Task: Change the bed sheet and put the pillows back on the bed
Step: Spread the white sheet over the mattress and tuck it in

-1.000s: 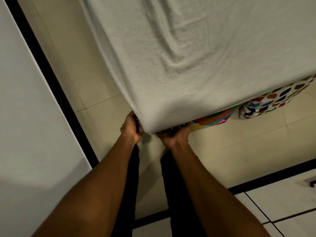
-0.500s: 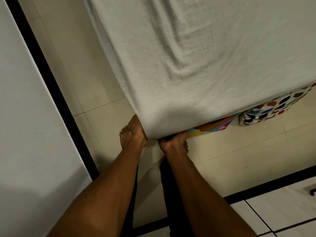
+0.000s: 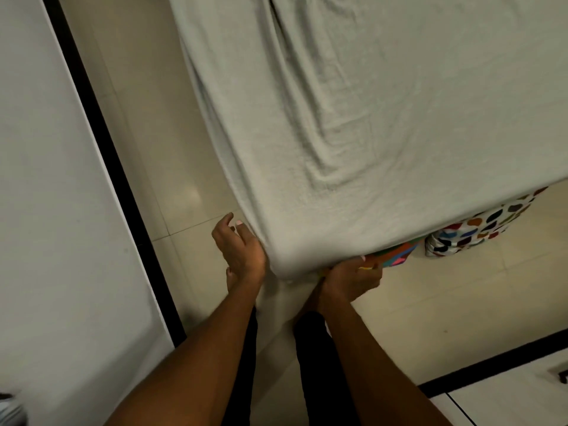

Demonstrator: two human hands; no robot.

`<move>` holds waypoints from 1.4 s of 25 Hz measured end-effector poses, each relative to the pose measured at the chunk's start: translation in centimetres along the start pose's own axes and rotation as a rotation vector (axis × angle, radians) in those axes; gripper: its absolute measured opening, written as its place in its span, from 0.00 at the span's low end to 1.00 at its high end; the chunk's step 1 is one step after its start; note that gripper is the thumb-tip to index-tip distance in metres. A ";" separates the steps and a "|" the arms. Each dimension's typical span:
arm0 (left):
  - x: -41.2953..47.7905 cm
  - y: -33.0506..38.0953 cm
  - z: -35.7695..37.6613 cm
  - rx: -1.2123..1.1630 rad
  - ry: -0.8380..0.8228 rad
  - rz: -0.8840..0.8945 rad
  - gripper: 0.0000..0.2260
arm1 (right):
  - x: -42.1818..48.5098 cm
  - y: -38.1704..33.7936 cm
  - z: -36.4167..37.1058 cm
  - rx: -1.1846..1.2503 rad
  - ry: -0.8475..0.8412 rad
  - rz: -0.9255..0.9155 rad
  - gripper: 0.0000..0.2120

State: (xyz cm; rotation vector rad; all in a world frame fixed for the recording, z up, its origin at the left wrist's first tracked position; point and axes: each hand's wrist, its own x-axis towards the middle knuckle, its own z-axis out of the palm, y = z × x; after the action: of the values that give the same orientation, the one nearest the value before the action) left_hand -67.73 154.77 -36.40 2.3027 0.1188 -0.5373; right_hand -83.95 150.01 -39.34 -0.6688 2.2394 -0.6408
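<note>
A pale grey-green bed sheet covers the mattress, and its near corner points toward me. My left hand is beside the corner's left side with loose fingers, its edge touching the sheet. My right hand reaches under the corner from the right, fingers curled on the sheet's edge beneath the mattress. A multicoloured fabric shows under the sheet's right side. A white pillow with coloured spots lies on the floor beside the bed.
Cream floor tiles surround the bed. A white panel with a black border runs along the left, close to the bed. Another white surface with a black edge sits at lower right. My dark trouser legs stand at the corner.
My left hand has come out from under the corner and opened beside it. My right hand has stayed tucked under the corner. The view has shifted slightly.
</note>
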 end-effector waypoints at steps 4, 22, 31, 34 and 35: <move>-1.1 5.5 -1.2 0.341 -0.227 0.758 0.22 | -5.6 -9.0 -3.7 -0.517 -0.250 -0.844 0.36; -0.4 10.5 -4.2 0.964 -0.746 0.637 0.33 | -6.2 -12.7 -3.4 -1.147 -0.704 -1.052 0.32; -6.7 26.1 -21.0 0.967 -0.618 0.581 0.28 | -17.0 -30.9 -14.9 -1.120 -0.746 -1.171 0.31; -7.6 31.3 -25.2 0.918 -0.530 0.653 0.28 | -20.5 -35.4 -17.5 -1.074 -0.725 -1.266 0.30; -7.2 33.0 -26.1 0.906 -0.501 0.674 0.27 | -21.2 -36.7 -17.6 -1.063 -0.715 -1.290 0.30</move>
State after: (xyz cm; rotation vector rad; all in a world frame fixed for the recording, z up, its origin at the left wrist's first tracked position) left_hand -57.29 150.16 4.75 2.6968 -1.3323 -0.8890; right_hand -73.78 140.24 4.33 -2.4306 1.0816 0.3592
